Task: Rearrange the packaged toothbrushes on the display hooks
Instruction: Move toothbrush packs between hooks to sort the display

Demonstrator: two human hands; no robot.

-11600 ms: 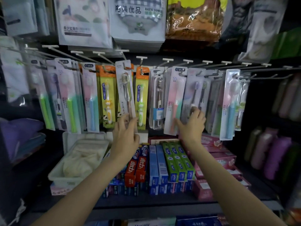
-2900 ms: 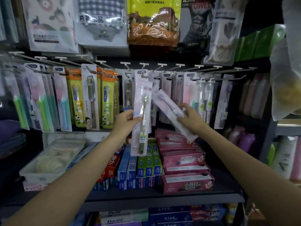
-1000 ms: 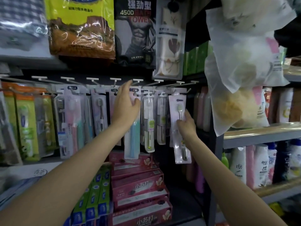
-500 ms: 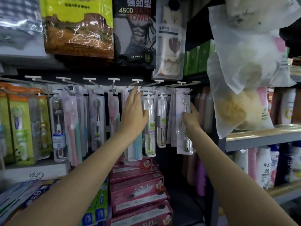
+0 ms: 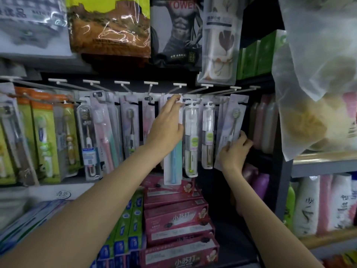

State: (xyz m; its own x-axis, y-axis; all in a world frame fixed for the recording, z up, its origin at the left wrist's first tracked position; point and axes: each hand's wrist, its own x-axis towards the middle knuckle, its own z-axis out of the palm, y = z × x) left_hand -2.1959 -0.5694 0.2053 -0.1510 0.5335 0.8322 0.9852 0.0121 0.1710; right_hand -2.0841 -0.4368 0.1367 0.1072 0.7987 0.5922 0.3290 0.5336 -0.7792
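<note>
step in hand: the person is seating two toothbrush packs on neighbouring hooks, judging by where the hands are working.
left hand (image 5: 167,123): reaching up with fingers extended and lying against the top of the blue toothbrush pack (image 5: 172,169), fingertips at its hanging hole; whether the thumb is pinching behind it cannot be told.
right hand (image 5: 234,149): fingers curling round the lower edge of the lilac toothbrush pack (image 5: 232,124), which is hanging tilted, top near the far-right hook (image 5: 239,90).
where the packs are: the blue one is hanging between a pink pack (image 5: 148,115) and a clear tube pack (image 5: 191,140); the lilac one is sitting at the right end of the row.
next move: probably calling for sliding each hole fully along its hook, then letting the lilac pack swing plumb.
materials: the packs are looking like thin glossy card with clear blister fronts, flat and long, likely flexing easily; hooks are thin wire with white flat tips.
below: pink toothpaste boxes (image 5: 176,219) are lying stacked, rigid card.
</note>
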